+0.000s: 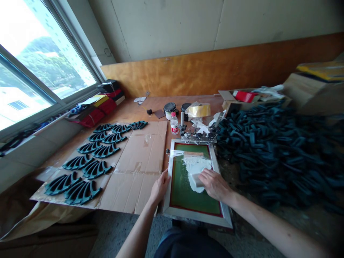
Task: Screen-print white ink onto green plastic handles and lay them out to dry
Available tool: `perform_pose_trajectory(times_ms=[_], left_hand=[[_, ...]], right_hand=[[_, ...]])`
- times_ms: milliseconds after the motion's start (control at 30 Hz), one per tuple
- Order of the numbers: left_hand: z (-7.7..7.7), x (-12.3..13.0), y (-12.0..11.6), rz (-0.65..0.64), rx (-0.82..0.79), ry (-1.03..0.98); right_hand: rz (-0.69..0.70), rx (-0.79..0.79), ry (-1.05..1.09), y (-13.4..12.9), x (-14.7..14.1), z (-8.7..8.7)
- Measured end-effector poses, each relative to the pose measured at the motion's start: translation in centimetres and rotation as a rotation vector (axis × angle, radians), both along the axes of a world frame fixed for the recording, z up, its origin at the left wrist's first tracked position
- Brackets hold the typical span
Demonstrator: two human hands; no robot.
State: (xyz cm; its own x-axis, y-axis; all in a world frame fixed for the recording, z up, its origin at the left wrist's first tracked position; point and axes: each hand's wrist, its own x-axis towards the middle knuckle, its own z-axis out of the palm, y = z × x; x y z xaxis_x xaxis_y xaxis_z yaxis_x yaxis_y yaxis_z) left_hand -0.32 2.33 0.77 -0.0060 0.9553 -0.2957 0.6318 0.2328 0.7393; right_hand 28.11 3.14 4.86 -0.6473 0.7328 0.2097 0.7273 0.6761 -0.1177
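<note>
A screen printing frame with green mesh lies in front of me, its metal border pale grey. White ink is spread thickly over the mesh's middle and upper part. My right hand is closed around a pale squeegee, which is tilted in the ink. At the frame's left border, my left hand grips the edge, fingers partly hidden. A hinge clamp sits at the frame's far end. Whatever lies under the mesh is hidden.
Dark green fan-shaped pieces lie in rows on cardboard at left. To the right is a large heap of similar dark pieces. A bottle, ink tub and tape roll stand behind the frame.
</note>
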Motion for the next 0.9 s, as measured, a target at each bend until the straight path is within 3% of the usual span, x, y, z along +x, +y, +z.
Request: perform_pose_trajectory(times_ms=[67, 133, 200, 300, 367, 467, 600, 733, 833, 900], left_hand=[[0.1, 0.0, 0.0, -0.003, 0.001, -0.002], [0.3, 0.1, 0.0, -0.001, 0.009, -0.016], [0.5, 0.1, 0.0, 0.004, 0.019, -0.027], [0.7, 0.2, -0.1, 0.007, 0.026, -0.032], [0.7, 0.2, -0.1, 0.018, 0.028, -0.029], [0.3, 0.2, -0.1, 0.04, 0.05, -0.072], [0.5, 0.0, 0.0, 0.092, 0.032, -0.221], [3.5, -0.3, 0.1, 0.15, -0.024, -0.452], [7.8, -0.2, 0.7, 0.176, -0.032, -0.633], [11.0, 0.3, 1.8, 0.195, 0.025, -0.731]], right_hand=[[0.149, -0.03, 0.017, -0.8, 0.8, 0.2], [0.207, -0.111, 0.022, -0.5, 1.5, 0.9], [0.162, -0.173, 0.042, 0.2, 1.7, 1.5], [0.067, -0.095, 0.113, 0.6, 1.2, 1.4], [0.089, -0.024, 0.153, -0.2, 0.9, 0.8], [0.171, -0.048, 0.165, -1.1, 1.3, 0.6], [0.097, -0.082, 0.129, 1.8, 1.0, 2.7], [-0.132, 0.062, 0.072, 7.1, 0.5, 6.2], [-0.334, 0.171, 0.155, 9.4, 2.8, 7.8], [-0.521, 0.18, 0.292, 9.6, 5.3, 7.4]])
